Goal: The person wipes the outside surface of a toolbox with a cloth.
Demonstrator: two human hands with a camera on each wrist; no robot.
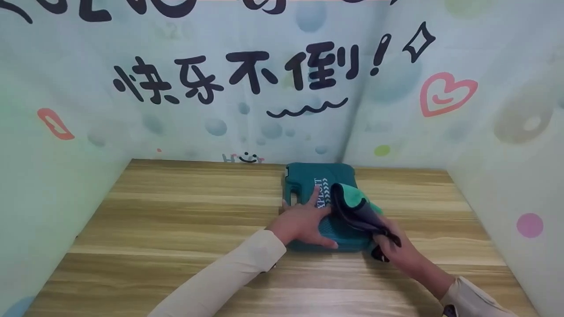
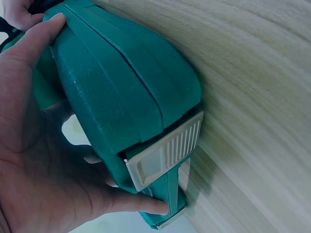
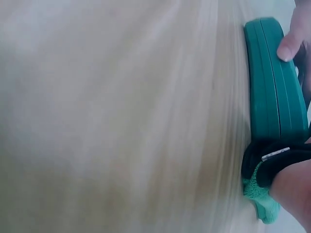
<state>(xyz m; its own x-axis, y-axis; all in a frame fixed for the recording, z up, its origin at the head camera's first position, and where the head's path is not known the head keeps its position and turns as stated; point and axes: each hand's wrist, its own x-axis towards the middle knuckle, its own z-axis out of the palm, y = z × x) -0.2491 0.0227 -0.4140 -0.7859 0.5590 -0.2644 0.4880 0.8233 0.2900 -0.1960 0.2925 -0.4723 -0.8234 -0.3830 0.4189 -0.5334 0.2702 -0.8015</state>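
A teal plastic tool case (image 1: 319, 171) with white lettering lies flat at the back of the table. My left hand (image 1: 302, 222) rests on its lid with fingers spread. In the left wrist view the thumb lies along the case's edge and a finger touches the handle side, near a light grey latch (image 2: 165, 150). My right hand (image 1: 403, 251) grips a folded cloth (image 1: 352, 207), green on one face and dark on the other, with black edging. The cloth lies over the right part of the lid, and in the right wrist view its black edging (image 3: 272, 158) overlaps the case's side.
The case stands on a wood-grain table (image 1: 176, 211). Close behind it hangs a pale printed backdrop (image 1: 185, 127) with dark lettering, and similar light panels border the table on the left and right.
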